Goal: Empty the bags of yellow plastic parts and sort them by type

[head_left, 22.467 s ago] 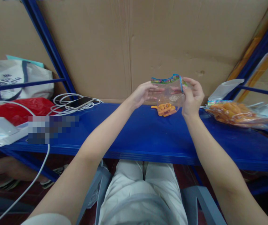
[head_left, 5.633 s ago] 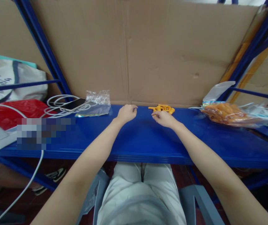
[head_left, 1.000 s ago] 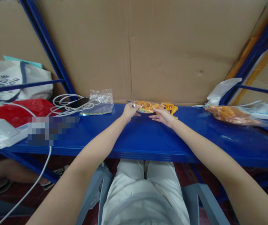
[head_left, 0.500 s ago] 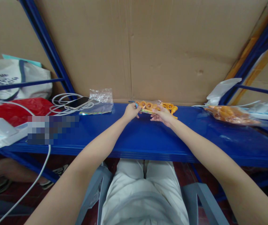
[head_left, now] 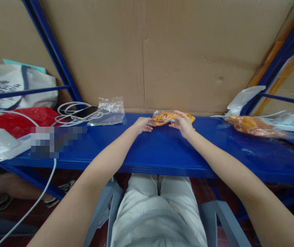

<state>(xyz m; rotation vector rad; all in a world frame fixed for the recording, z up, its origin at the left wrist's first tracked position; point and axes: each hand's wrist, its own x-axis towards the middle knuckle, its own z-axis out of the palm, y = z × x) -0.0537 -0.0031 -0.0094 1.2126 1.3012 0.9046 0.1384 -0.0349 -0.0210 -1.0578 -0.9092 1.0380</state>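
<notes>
A small clear plastic bag with several orange plastic pieces [head_left: 164,117] is held just above the back of the blue shelf [head_left: 162,151], against the cardboard wall. My left hand [head_left: 142,124] pinches its left end with curled fingers. My right hand [head_left: 183,122] grips its right end, fingers closed over the bag. A few more orange pieces [head_left: 191,119] peek out behind my right hand.
An empty crinkled clear bag [head_left: 109,109] lies to the left beside a phone [head_left: 85,112] on coiled white cables. A large bag of orange pieces [head_left: 252,125] lies at the right. A red bag [head_left: 18,120] and white tote [head_left: 13,85] sit far left.
Both hands have lifted the small bag of orange pieces a little and drawn it toward my right hand, which now closes over its right end. My left hand has slid slightly back.
</notes>
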